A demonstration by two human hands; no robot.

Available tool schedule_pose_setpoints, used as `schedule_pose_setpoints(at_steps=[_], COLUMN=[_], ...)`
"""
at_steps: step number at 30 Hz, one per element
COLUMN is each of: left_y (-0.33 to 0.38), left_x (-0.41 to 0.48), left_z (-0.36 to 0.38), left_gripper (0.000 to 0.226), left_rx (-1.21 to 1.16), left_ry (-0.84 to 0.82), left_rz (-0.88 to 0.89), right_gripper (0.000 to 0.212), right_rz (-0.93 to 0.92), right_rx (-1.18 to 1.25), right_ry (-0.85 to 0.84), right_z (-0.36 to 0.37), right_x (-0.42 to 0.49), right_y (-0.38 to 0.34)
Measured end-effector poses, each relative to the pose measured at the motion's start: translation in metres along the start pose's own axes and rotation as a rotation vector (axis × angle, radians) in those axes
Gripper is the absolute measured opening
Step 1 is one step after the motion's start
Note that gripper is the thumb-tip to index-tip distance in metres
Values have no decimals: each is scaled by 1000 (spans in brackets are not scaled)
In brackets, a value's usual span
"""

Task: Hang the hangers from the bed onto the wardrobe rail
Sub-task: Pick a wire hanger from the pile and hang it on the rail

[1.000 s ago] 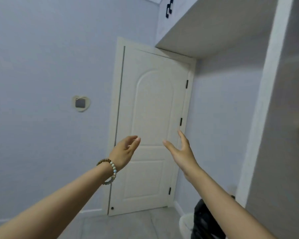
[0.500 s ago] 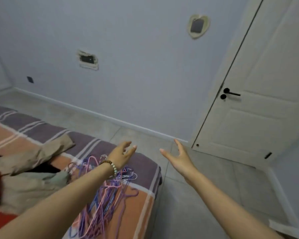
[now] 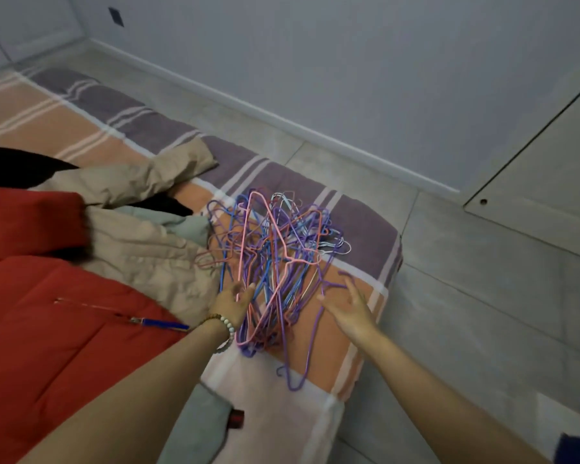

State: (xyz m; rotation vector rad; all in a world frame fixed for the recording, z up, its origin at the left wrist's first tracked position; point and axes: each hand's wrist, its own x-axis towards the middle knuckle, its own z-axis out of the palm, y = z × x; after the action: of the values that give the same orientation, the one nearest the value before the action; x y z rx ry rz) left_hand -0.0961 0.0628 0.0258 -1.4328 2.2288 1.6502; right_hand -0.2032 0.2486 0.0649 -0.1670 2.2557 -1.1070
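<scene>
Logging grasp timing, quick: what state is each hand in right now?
Left hand: open, reaching the near edge of the hanger pile, gripping nothing.
Right hand: open and spread at the pile's right side, holding nothing.

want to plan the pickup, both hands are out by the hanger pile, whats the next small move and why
Likely lower both hands and close them on a few hangers at the pile's near end. The left hand at the pile's left edge and the right hand at its right are open and hold nothing, and the whole tangle lies on the bed.
</scene>
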Motion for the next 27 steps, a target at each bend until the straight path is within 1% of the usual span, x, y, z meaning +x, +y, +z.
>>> schedule_pose_setpoints(at_steps=[3,8,11,14,15,16,18,19,20,21,22,25,26,27], left_y=[-38,-80,-98,-108,-110,-111,-116,-118,-120,-121,-122,-123,-124,-124], left_x=[10,22,34,43,45,46,51,54,56,59,60,63,63,63], left_z=[13,33,40,44,44,43,44,44,44,45,45,48,50,51], left_gripper=[52,52,55,51,49,48,53,58,57,52,47,44,46,44], left_rx=[-14,-8,15,35,45,53,59,77,116,157,173,83,71,53], left_ry=[-24,-33,-41,1,32,50,76,78,87,97,101,93,80,53], left_rz=[-50,-107,-114,-96,-78,-72,-46,-45,-46,-53,-70,-86,-80,-77], right_gripper=[63,63,58,49,49,52,67,68,63,59,59,77,79,74], right_rz=[26,111,136,158,163,170,141,131,114,91,84,84,105,113], right_rx=[-53,-2,127,259,288,262,226,221,207,196,197,236,261,288], right_ry=[-31,-94,-121,-168,-161,-149,-131,-137,-137,-135,-130,-148,-166,-183], right_z=[31,82,107,128,138,147,162,167,170,174,177,192,191,185], right_x=[9,17,28,33,37,38,42,46,47,51,53,76,76,68], right_y=[29,65,79,83,86,87,95,103,103,108,111,145,146,133])
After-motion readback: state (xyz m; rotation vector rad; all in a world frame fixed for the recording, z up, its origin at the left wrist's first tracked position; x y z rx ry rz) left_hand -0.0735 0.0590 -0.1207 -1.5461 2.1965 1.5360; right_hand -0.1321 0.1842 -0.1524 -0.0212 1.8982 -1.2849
